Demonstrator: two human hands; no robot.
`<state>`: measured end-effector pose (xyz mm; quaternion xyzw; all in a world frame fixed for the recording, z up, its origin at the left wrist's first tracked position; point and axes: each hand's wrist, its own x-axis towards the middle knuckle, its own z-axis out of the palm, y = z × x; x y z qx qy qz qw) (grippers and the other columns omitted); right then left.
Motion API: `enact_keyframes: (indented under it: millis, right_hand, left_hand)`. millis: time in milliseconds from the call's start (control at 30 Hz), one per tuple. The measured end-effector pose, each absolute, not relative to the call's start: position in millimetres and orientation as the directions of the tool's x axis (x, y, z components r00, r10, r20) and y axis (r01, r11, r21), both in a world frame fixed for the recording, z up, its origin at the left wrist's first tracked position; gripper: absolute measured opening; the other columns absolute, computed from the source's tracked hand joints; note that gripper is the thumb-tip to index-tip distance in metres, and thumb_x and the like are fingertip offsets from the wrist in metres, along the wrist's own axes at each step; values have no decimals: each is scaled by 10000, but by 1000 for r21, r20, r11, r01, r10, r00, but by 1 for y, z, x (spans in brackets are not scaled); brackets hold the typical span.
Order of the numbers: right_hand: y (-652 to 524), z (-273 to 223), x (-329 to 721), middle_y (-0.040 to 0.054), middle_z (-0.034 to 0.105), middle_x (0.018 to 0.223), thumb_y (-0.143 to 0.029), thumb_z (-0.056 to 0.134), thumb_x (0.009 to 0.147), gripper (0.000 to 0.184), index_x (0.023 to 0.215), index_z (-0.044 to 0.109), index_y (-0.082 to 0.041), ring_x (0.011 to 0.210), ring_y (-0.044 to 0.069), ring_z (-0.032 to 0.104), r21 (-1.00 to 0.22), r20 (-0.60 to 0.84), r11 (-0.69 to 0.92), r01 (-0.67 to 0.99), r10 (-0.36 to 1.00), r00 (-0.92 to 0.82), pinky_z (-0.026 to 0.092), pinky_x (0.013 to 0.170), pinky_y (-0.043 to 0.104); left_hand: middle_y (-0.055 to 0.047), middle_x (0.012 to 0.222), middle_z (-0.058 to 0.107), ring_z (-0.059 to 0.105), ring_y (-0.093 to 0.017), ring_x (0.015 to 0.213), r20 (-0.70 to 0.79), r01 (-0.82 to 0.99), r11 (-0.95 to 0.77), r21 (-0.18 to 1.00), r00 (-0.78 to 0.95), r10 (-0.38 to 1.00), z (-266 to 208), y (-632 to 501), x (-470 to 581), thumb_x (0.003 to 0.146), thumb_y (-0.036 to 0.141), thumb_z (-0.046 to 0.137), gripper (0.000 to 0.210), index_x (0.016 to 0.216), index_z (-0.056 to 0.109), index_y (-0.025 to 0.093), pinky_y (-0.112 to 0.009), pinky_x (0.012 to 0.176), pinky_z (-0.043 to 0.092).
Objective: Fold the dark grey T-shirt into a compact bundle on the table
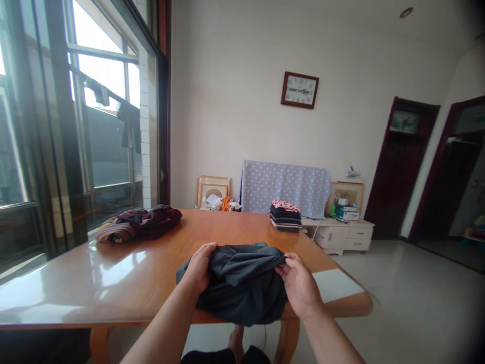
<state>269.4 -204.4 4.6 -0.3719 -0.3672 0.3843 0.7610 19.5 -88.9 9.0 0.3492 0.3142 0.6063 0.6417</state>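
Observation:
A dark grey garment [246, 283] lies bunched at the front edge of the wooden table [215, 227], part of it hanging over the edge. Its exact kind cannot be made out through the folds. My left hand [201, 265] is closed on the garment's left side, with the fingertips partly hidden in the cloth. At the upper right corner, my right hand [299, 283] pinches the fabric between thumb and fingers.
A neat stack of folded clothes [285, 216] stands at the table's far right. Crumpled striped and dark purple clothes [140, 225] lie far left. A white sheet [335, 285] rests by the right corner. Behind are a cloth-covered object [284, 187] and a white cabinet [341, 236].

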Motion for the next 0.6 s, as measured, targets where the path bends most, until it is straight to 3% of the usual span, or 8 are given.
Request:
enact_keyframes:
  millis: [167, 300, 600]
  right_hand:
    - [-203, 8, 277, 27, 733, 924, -359, 600, 791, 142, 886, 596, -254, 921, 255, 688, -800, 255, 419, -430, 886, 388, 548, 833, 443]
    - [-205, 5, 280, 23, 753, 942, -385, 605, 800, 169, 912, 615, -259, 913, 269, 696, -831, 253, 396, -391, 895, 368, 555, 786, 445]
    - [-206, -2, 287, -20, 753, 920, -279, 669, 770, 454, 1215, 583, -300, 840, 224, 705, -793, 82, 305, -527, 911, 404, 555, 730, 372]
  left_hand:
    - [25, 758, 665, 641, -154, 705, 44, -544, 1, 839, 70, 997, 4, -86, 16, 670, 387, 809, 317, 867, 659, 189, -282, 728, 518]
    - [8, 848, 678, 629, -150, 759, 78, -508, -62, 859, 10, 997, 3, -86, 15, 640, 389, 820, 368, 920, 682, 194, -267, 734, 490]
    - [33, 788, 620, 563, -125, 694, 70, -483, -112, 869, -104, 992, 0, -83, 9, 626, 392, 794, 407, 965, 666, 208, -253, 685, 441]
